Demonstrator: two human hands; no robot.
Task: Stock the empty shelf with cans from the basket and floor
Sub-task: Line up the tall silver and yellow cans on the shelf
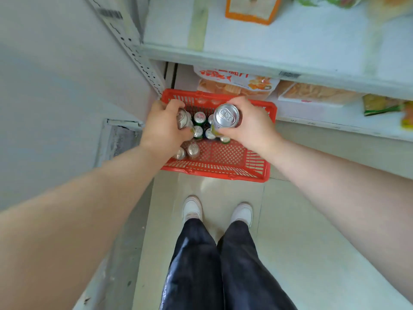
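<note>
A red plastic basket (pixel 225 173) stands on the floor against the shelving, with several cans (pixel 199 117) upright in its far left part. My left hand (pixel 162 126) is closed around one can (pixel 183 119) above the basket's left side. My right hand (pixel 250 123) grips another can (pixel 226 115) and holds it above the basket, its silver top facing me. A white shelf board (pixel 290 41) runs across the top of the view, mostly bare on its left part.
An orange packet (pixel 252 10) sits at the back of the upper shelf. Snack bags (pixel 237 82) and packets (pixel 317 93) fill the lower shelf behind the basket. A white upright post (pixel 134 45) and wall stand on the left. My feet (pixel 192 209) are on the tiled floor.
</note>
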